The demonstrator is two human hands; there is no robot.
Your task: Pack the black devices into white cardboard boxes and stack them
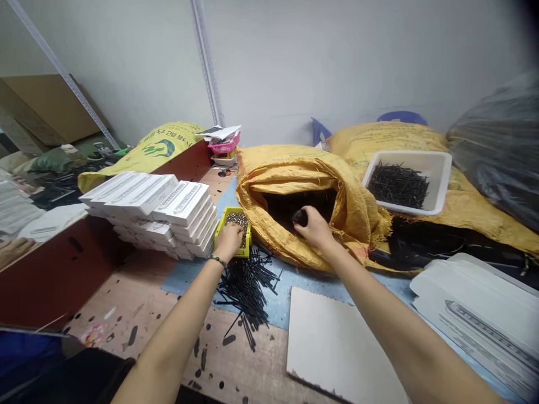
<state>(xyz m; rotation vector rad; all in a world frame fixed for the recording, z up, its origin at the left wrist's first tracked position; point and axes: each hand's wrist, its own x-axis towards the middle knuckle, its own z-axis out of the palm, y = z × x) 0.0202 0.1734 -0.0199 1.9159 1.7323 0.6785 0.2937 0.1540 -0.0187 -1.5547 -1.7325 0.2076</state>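
My left hand [229, 242], with a beaded bracelet at the wrist, reaches into a small yellow bin [233, 211] of tiny shiny metal pieces. Its fingers are drawn together at the pieces; what they pinch, if anything, is hidden. At the mouth of an open yellow woven sack [273, 160], my right hand [315, 227] grips a small black piece [300, 217] between thumb and fingers. The sack's inside is dark, so its contents are hard to make out. Below the bin lies a loose heap of thin black rods [248, 283].
White printed boxes [185, 210] are stacked at left beside a reddish-brown divider [90, 266]. A white tray [442, 179] of black rods rests on sacks at right. A pale board [332, 342] lies in front, flat white cartons [484, 314] to its right. Another person's hand [17, 251] shows far left.
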